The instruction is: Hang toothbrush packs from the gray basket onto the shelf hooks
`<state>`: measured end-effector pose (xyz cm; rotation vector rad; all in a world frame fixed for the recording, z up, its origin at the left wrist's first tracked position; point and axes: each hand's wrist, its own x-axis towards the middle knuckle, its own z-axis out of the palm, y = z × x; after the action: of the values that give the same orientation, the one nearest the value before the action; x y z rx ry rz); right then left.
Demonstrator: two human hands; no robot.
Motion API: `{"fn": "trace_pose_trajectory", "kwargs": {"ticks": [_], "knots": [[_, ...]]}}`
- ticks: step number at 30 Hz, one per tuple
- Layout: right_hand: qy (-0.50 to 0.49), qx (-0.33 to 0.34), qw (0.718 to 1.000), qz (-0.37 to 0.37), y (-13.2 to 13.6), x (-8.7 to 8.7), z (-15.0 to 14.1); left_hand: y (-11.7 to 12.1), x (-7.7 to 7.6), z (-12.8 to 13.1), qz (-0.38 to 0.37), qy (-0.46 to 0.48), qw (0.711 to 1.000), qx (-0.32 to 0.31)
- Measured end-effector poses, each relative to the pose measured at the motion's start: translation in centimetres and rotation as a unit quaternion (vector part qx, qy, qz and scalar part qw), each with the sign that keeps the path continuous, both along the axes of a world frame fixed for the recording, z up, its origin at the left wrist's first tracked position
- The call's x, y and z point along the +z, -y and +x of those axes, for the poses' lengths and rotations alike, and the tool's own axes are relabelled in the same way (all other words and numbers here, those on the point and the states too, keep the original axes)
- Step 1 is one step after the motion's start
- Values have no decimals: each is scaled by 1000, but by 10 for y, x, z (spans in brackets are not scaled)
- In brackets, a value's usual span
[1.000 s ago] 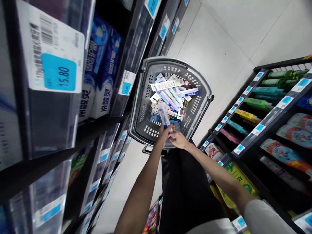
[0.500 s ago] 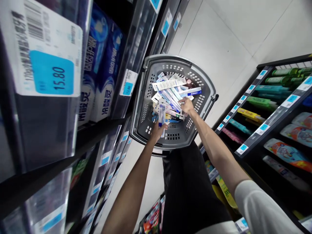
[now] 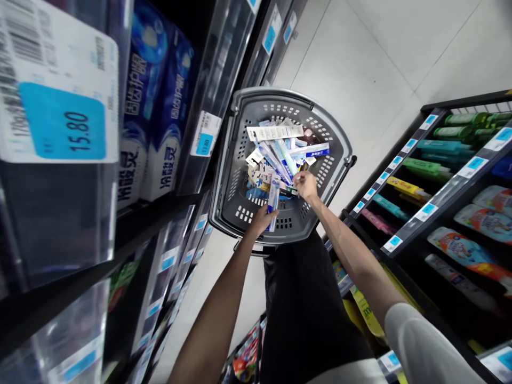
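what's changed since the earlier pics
The right hand has left the narrow package and moved forward and right, to the pile of packages. The left hand holds the narrow package alone. The basket stayed roughly in place.

Two slim toothbrush packs at the basket
One narrow toothbrush pack (image 3: 274, 196), clear and white with blue markings, is held in the left hand (image 3: 264, 218) over the near part of the grey basket (image 3: 236, 198); its long side runs away from the person, with its far end towards the heaped packages and its near end showing past the fingers. The pale green-and-white toothbrush pack (image 3: 287, 157) lies slantwise on the heap inside, its near end at the right hand's (image 3: 306, 185) fingertips; whether it is gripped cannot be told.
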<state>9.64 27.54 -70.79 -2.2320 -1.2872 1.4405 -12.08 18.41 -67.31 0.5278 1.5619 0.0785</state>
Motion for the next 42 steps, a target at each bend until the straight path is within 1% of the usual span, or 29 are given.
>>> {"fn": "trace_pose_trajectory", "kwargs": {"ticks": [2,4,6,7,9,13,16,18,21,25,27,29,31,32,34,36,38,40,42], "knots": [[-36,-36,999,-14,17,16,-1,-13,8,4,-15,13,999,26],[-98,-101,989,-39,34,31,-1,-25,17,7,-36,32,997,58],[-171,-180,966,-69,49,46,1,-35,28,11,-53,52,993,88],[-199,-209,954,-82,54,53,2,-39,33,13,-57,62,991,102],[-244,-237,934,-107,63,67,5,-45,42,16,-58,74,988,125],[-291,-229,920,-125,73,96,6,-52,55,22,-42,97,976,191],[-318,-217,914,-127,80,110,3,-55,64,25,-26,132,964,228],[-333,-204,912,-124,85,113,-1,-55,69,28,-21,174,956,237],[-345,-183,913,-118,94,107,-9,-50,73,32,-12,217,948,230],[-341,-166,919,-108,109,98,-15,-36,72,37,20,203,959,197],[-337,-159,922,-102,115,102,-15,-28,76,39,40,180,966,180],[-336,-151,925,-94,117,114,-13,-22,88,41,59,158,972,164],[-341,-152,924,-81,113,136,-7,-18,110,43,74,145,975,149],[-349,-159,921,-70,108,152,-4,-16,125,44,80,143,976,142],[-374,-177,910,-37,96,189,2,-13,162,46,102,148,977,118],[-403,-185,896,-1,83,234,6,-11,207,48,136,155,974,93],[-414,-179,892,25,72,283,8,-8,255,50,184,155,968,69],[-397,-172,901,42,65,335,7,-7,306,51,240,132,961,40],[-362,-164,915,63,59,387,5,-6,356,53,293,89,952,13]]}}
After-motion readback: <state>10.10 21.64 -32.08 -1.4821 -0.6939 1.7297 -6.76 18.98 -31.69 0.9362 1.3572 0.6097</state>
